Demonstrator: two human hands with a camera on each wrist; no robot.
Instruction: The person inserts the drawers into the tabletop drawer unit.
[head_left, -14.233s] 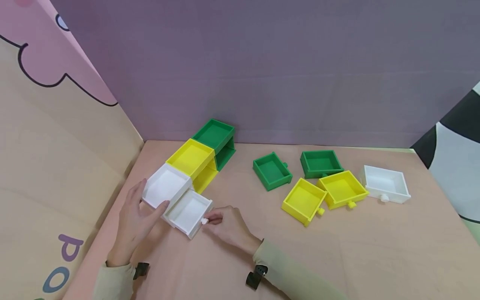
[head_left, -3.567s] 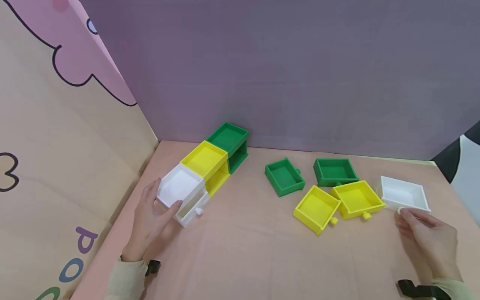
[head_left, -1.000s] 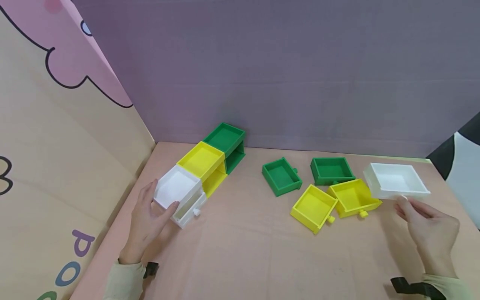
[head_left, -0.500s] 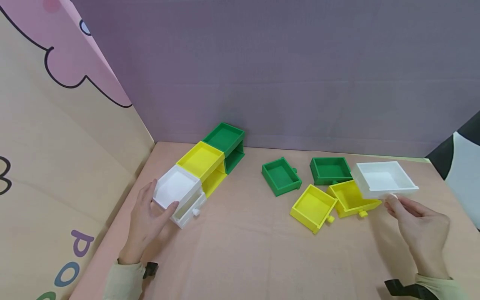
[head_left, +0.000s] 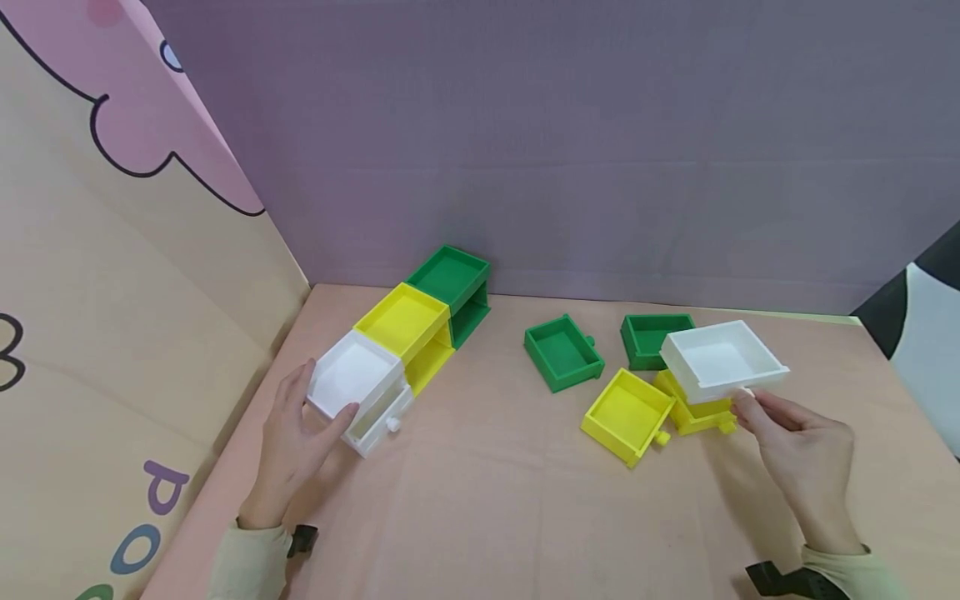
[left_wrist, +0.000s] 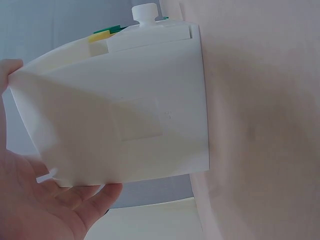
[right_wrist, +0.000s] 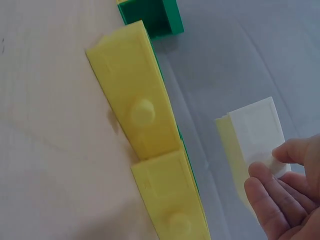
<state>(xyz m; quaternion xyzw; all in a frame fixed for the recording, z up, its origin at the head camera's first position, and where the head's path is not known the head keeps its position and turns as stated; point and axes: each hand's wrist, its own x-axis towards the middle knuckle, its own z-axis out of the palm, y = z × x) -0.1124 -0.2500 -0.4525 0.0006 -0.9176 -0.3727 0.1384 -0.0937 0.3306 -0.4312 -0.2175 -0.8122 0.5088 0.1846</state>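
Note:
My left hand grips the white drawer housing, thumb at its front edge and fingers round the back. A white drawer with a round knob sits in that housing; the left wrist view shows the knob beyond the housing's flat side. Behind it in a row stand a yellow housing and a green housing, both with hollow fronts. My right hand pinches the knob of a second white drawer, held raised. In the right wrist view, thumb and fingertips surround this knob.
Two green drawers and two yellow drawers lie on the pink cloth. The raised white drawer partly covers one of each in the head view. A grey-purple wall stands behind.
Earlier my right hand pushed the first white drawer into the housing. It then took the second white drawer by its knob, lifted it and carried it left. My left hand kept its grip.

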